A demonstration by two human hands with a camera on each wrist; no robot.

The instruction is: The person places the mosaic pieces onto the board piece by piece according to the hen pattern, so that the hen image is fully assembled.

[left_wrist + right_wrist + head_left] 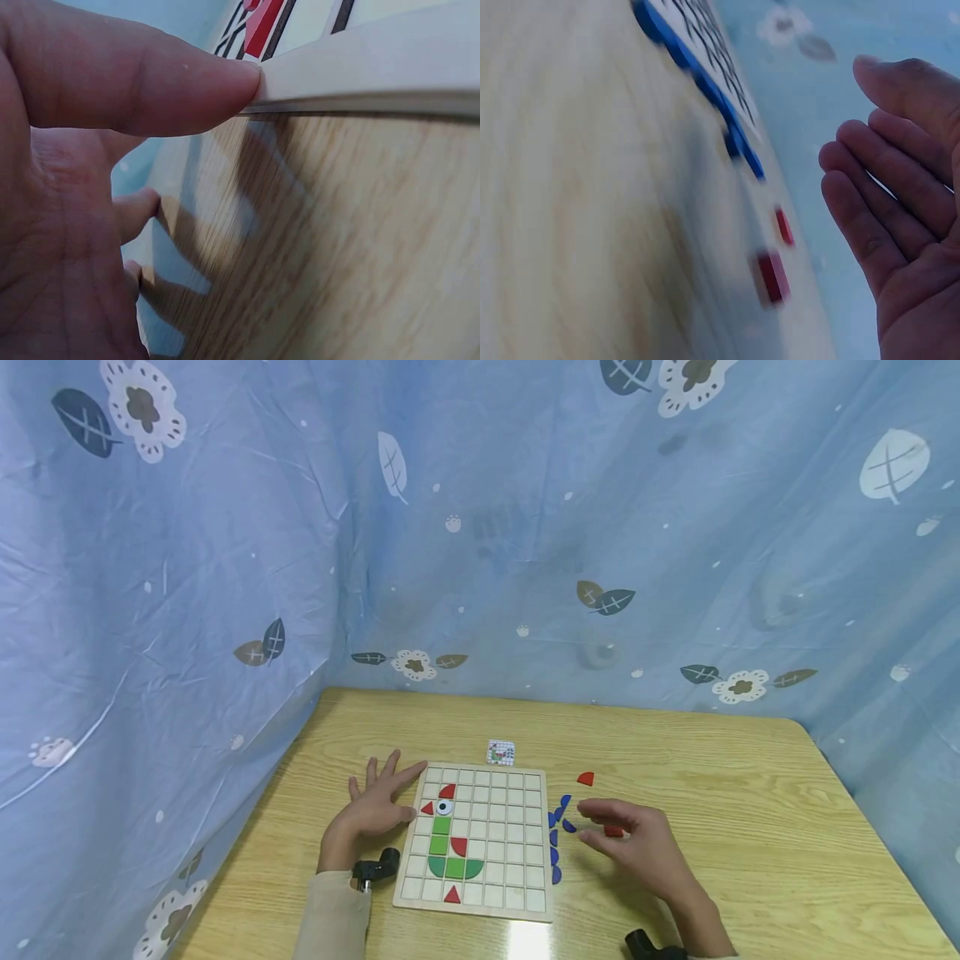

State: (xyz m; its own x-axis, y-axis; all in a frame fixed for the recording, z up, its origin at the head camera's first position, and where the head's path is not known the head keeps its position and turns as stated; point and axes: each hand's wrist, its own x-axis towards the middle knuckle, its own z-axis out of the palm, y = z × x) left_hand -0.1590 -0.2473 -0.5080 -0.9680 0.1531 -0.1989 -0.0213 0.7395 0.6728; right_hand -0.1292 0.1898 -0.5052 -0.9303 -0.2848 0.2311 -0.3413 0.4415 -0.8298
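Table point(780, 810) holds one board point(482, 832), two loose red pieces point(586, 779).

Room on table point(795, 827) right of right grip point(643, 843); blue pieces point(554, 856) beside board point(472, 911).

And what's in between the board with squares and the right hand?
In the head view, small blue pieces lie between the board and the right hand, along the board's right side.

Gridded board point(498, 835), blue pieces point(553, 837), apparently multicoloured card point(501, 752).
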